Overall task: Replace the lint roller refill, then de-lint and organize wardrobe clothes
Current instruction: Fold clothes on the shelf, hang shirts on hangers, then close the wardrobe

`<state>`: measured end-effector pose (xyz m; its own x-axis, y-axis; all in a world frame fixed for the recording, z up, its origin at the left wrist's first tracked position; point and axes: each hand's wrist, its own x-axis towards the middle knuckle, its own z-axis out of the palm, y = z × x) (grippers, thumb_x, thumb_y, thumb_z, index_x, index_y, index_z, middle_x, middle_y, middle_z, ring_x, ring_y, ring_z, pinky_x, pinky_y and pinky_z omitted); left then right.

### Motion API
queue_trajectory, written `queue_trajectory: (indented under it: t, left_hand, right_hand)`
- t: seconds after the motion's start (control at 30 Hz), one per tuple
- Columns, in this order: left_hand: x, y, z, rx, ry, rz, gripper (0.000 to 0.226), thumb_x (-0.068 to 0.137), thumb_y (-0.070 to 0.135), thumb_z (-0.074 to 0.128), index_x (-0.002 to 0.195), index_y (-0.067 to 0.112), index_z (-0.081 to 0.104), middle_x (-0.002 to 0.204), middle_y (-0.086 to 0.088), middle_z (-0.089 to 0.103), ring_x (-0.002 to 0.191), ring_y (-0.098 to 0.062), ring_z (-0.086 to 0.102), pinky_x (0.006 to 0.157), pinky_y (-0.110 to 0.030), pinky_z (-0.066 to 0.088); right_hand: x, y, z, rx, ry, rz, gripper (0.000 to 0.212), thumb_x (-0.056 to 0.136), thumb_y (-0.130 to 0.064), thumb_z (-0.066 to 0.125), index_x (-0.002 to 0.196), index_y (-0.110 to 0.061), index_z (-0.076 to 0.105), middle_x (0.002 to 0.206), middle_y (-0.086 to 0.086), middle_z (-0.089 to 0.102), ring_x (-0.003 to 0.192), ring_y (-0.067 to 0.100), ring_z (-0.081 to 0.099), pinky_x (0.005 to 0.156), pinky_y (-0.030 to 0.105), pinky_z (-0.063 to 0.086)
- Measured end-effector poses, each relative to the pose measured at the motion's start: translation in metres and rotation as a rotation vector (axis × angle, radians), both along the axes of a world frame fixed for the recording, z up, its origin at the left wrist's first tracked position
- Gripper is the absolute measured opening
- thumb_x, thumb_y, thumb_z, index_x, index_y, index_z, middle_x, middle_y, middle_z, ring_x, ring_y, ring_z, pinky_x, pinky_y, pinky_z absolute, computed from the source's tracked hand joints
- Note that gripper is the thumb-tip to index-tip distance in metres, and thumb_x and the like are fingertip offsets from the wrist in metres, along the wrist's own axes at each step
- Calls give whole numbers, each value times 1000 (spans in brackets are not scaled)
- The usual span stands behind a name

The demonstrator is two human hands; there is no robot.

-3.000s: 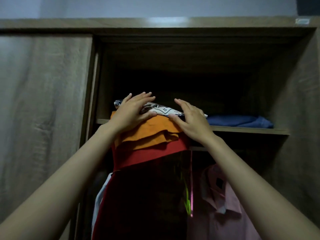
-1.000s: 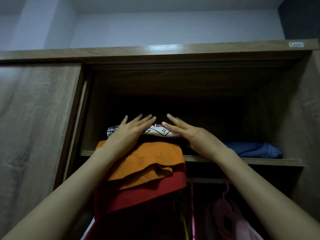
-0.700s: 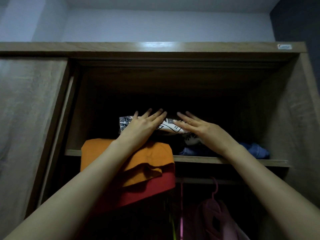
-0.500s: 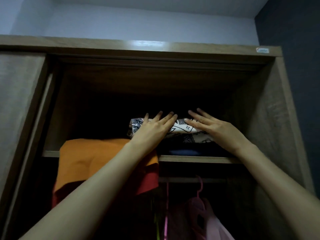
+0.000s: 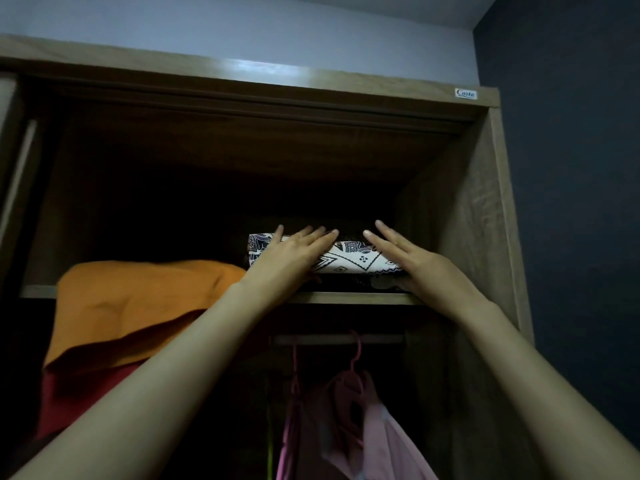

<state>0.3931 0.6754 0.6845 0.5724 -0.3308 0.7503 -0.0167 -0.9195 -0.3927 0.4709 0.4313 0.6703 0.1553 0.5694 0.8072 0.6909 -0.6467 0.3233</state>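
Observation:
A folded white cloth with a black pattern [image 5: 349,261] lies at the right end of the upper wardrobe shelf [image 5: 349,298], on top of a dark garment. My left hand [image 5: 287,261] lies flat on the cloth's left part, fingers straight. On the cloth's right end rests my right hand [image 5: 420,263], fingers straight too. To the left, an orange folded cloth [image 5: 138,303] hangs over the shelf edge with a red cloth [image 5: 76,396] under it.
The wardrobe's right side wall [image 5: 474,216] stands close to my right hand. Below the shelf a rail [image 5: 339,339] carries pink hangers and a pink shirt [image 5: 381,441]. A sliding door [image 5: 14,174] covers the far left. The shelf's back is dark.
Both hands slid the patterned cloth to the right, off the orange and red stack and onto the right end of the shelf, over the blue garment. My view turned to the right.

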Motion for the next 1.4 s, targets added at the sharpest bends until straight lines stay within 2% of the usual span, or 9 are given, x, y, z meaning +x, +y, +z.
queue_trajectory:
  t: [0.1,0.2,0.37,0.77,1.0,1.07,1.2,1.3,1.4]
  left_hand:
    - [-5,-1,3,-6,37,-30,70,90,0,44,150,30,26,148,-5,45,136,-23,40,113,-47,24]
    - [-9,2,13,-5,-20,-92,65,86,-1,48,144,26,43,129,-12,61,119,-30,57,100,-43,41]
    - [-8,14,11,15,-133,-147,56,90,3,48,143,21,44,144,-4,50,131,-24,49,109,-53,29]
    - [-16,14,-12,35,-54,-66,68,97,6,41,153,32,13,159,3,21,147,-17,19,118,-48,9]
    - [-17,15,-23,37,-10,-46,61,100,27,36,153,30,5,160,8,17,148,-14,13,119,-45,1]
    - [-16,18,-26,36,20,-25,61,98,48,22,153,30,4,160,8,17,149,-15,12,119,-47,-1]
    - [-29,14,-35,-2,94,-29,82,83,72,1,153,32,6,159,11,20,148,-10,9,120,-45,-6]
    - [-46,15,-22,-122,-75,-122,85,82,75,2,152,31,18,155,11,32,146,-8,21,121,-43,2]
    - [-47,25,5,-256,-218,-96,79,86,69,9,152,27,23,154,5,35,145,-14,24,119,-44,6]
  right_hand:
    - [2,-1,1,7,65,-16,106,76,12,57,146,-52,10,156,-27,6,121,9,54,72,22,53]
    - [0,0,9,-1,8,-34,107,68,23,43,146,-46,21,155,-22,15,135,4,37,85,17,48]
    - [-5,9,10,-42,-67,-50,107,67,26,39,147,-42,21,157,-16,14,143,2,9,94,27,50]
    - [-8,10,-2,-44,18,-90,107,67,24,39,147,-43,18,158,-16,9,145,2,3,86,27,53]
    - [-16,13,0,-37,47,-117,103,72,22,41,149,-41,13,159,-14,8,144,3,7,90,26,51]
    - [-16,14,-2,-53,118,-133,101,73,20,41,148,-43,16,159,-13,9,145,5,10,100,28,45]
    - [-17,9,-5,2,321,6,85,83,2,51,147,-44,20,159,-5,15,146,11,15,116,33,27]
    - [-32,6,1,6,401,123,71,89,-38,62,148,-39,23,158,-8,17,145,3,12,119,27,16]
    - [-39,14,12,114,368,167,75,81,-69,41,148,-37,27,157,-12,19,144,1,13,119,31,16]
